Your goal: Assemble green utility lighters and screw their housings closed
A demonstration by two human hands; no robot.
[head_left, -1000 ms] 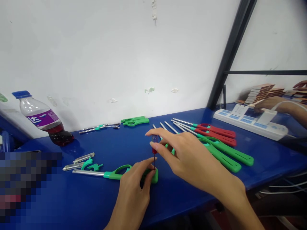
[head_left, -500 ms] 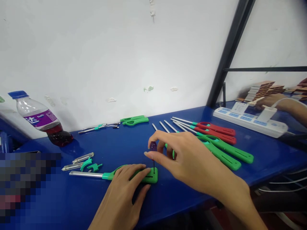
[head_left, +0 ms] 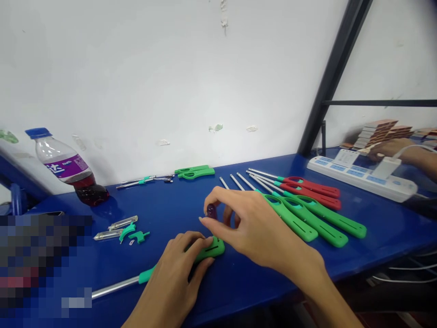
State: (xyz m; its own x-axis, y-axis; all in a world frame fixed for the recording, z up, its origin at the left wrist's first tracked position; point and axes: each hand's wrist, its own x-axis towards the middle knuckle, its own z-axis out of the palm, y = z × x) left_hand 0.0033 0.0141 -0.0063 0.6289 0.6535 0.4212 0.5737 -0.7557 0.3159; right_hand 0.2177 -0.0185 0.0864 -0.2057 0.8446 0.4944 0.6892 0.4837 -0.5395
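My left hand (head_left: pixel 179 269) lies over the green handle of a long-necked gas lighter (head_left: pixel 215 248) and presses it to the blue table, fingers and thumb on either side. The lighter's metal tube points to the lower left. Between its thumb and forefinger, my right hand (head_left: pixel 254 225) pinches the dark purple handle of a small screwdriver (head_left: pixel 211 211), just above the lighter's handle end. The thumb hides the shaft, so I cannot tell whether the tip touches the lighter. Turquoise plastic parts (head_left: pixel 139 236) and clear fuel tubes (head_left: pixel 123 222) lie left of the lighter.
Several green lighters (head_left: pixel 321 223) and red lighters (head_left: pixel 309 189) lie fanned to the right. Green handle shells (head_left: pixel 196 172) and thin metal parts (head_left: pixel 145 180) rest by the wall. A drink bottle (head_left: pixel 70 166) leans at left; a power strip (head_left: pixel 362 177) sits right, near another person's hand (head_left: pixel 391 148).
The lighter has turned, its tube swinging toward the lower left. My right hand has shifted slightly left and down with the screwdriver, whose shaft was visible before. The whole view has shifted a little.
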